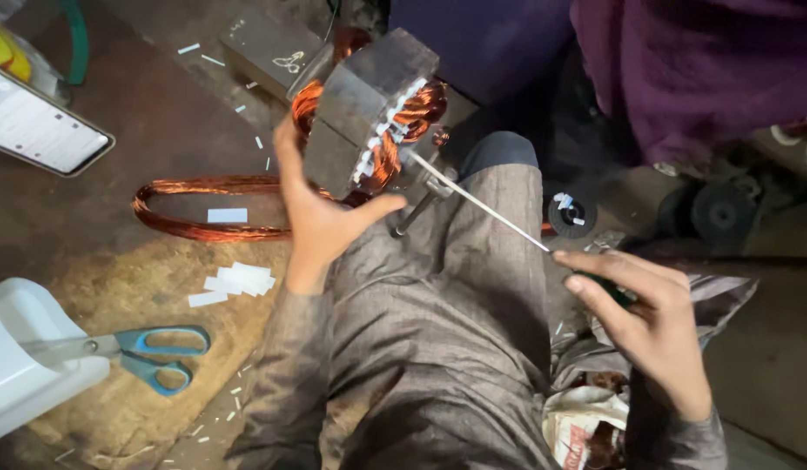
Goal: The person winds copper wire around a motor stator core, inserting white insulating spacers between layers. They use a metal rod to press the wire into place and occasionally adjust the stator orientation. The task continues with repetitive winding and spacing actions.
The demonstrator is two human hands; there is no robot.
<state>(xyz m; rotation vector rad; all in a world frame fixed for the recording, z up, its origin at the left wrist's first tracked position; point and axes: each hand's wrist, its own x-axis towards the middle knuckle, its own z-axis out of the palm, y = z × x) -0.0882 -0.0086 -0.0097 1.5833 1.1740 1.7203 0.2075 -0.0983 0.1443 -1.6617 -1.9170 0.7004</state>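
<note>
My left hand [321, 213] grips a grey metal motor stator [369, 109] with copper windings and white slot papers, holding it up over my left knee. My right hand [647, 318] pinches the dark handle of a thin metal rod [477, 202] that reaches up and left, its tip at the stator's white slot papers. Under the stator a short metal shaft [416, 209] shows against my grey trousers.
A loose loop of copper wire [203, 209] lies on the floor at left, with white paper strips [234, 280] near it. Blue-handled scissors [147, 352] rest on a white container [25, 365]. A phone [38, 126] lies far left. Someone in purple cloth [699, 70] sits at the upper right.
</note>
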